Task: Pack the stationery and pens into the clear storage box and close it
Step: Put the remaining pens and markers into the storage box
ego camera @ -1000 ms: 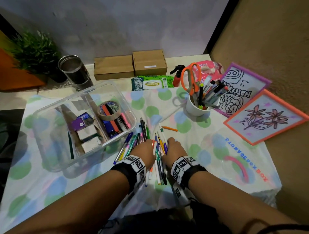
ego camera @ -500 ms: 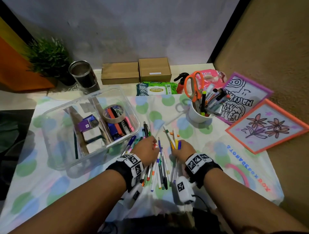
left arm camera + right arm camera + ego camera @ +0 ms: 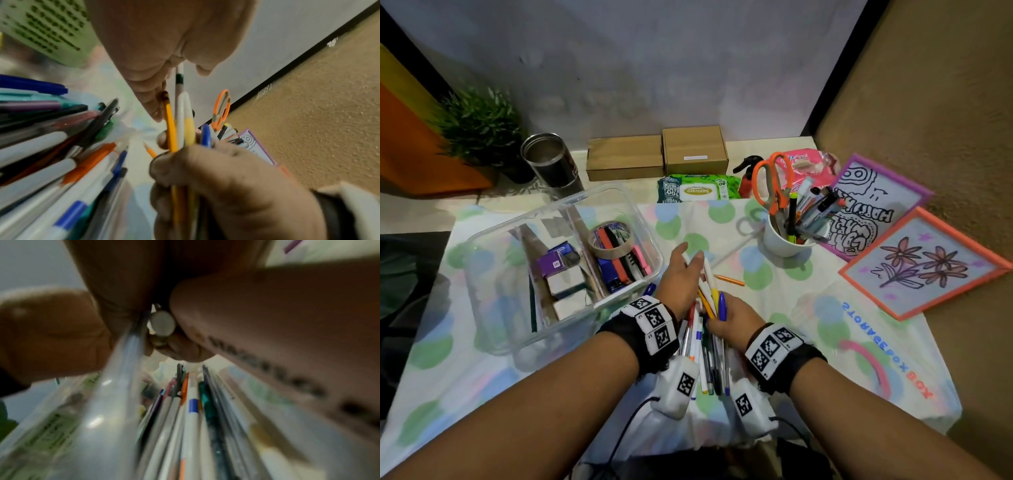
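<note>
Pens [image 3: 709, 291] clamped in right hand [image 3: 734, 317], left hand [image 3: 681, 277] flat w/ fingers straight; "Sanicare" wipes [image 3: 698, 192] behind.

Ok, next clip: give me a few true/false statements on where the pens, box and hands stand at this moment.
1. The right hand grips a bunch of pens. True.
2. The clear storage box has its lid on. False: it stands open, and no lid shows.
3. A roll of tape lies inside the box. True.
4. The orange scissors lie flat on the cloth. False: they stand in the white cup.
5. The left hand rests inside the box. False: it is outside it, its fingers against the bunch.
6. One orange pen lies alone on the cloth beyond the hands. True.
</note>
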`<state>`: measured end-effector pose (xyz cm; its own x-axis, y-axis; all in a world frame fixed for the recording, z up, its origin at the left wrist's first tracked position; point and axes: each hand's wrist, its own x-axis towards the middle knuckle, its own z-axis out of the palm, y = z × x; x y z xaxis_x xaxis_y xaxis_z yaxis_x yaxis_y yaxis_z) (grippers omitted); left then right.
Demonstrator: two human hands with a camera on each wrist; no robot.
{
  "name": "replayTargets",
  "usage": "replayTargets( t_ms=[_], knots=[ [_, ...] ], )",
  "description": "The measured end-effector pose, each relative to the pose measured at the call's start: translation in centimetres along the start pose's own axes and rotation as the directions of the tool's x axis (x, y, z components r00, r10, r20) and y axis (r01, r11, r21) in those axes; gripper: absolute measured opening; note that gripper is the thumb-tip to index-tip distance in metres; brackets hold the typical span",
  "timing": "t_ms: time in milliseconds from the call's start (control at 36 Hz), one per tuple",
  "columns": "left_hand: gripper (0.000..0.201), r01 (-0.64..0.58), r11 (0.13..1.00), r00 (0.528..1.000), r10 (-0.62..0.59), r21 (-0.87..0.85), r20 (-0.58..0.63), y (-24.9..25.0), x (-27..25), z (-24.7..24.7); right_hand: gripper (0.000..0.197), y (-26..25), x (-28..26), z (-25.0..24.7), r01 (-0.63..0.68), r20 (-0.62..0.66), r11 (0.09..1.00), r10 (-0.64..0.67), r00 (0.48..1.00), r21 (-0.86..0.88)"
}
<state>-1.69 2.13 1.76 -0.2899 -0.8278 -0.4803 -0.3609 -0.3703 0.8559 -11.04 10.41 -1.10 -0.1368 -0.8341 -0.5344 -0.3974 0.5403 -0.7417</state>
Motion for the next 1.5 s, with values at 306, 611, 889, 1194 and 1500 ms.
replayTargets(
  t_ms=[306, 611, 889, 1194, 1500],
  knots=[
    [0.018, -0.399, 0.913, 0.916, 0.395, 0.083, 0.064, 3.1, -1.7, 1.1, 0.036, -1.1, 1.8, -0.9, 0.249, -0.282, 0.964, -0.266, 0.922, -0.094],
    [0.023, -0.534, 0.826, 0.845, 0.517, 0.179, 0.136, 2.3, -1.7, 0.6, 0.030, -1.2, 3.2, -0.7, 0.357, -0.351, 0.934, -0.333, 0.875, 0.005],
    [0.023, -0.560, 0.774, 0.827, 0.540, 0.296, 0.156, 0.6, -1.6, 0.8, 0.017, 0.6, 4.3, 0.7, 0.263, -0.353, 0.956, -0.203, 0.913, 0.130],
    [0.024, -0.457, 0.805, 0.883, 0.359, 0.377, 0.304, -0.1, -0.8, 0.7, 0.019, 0.9, 4.8, 0.2, 0.077, -0.257, 0.989, -0.043, 0.965, 0.124],
    [0.088, -0.256, 0.966, 0.955, 0.246, 0.036, 0.167, -0.7, -0.6, 0.4, 0.021, -3.1, 3.1, -0.9, 0.205, -0.238, 0.939, -0.141, 0.961, 0.276]
  ],
)
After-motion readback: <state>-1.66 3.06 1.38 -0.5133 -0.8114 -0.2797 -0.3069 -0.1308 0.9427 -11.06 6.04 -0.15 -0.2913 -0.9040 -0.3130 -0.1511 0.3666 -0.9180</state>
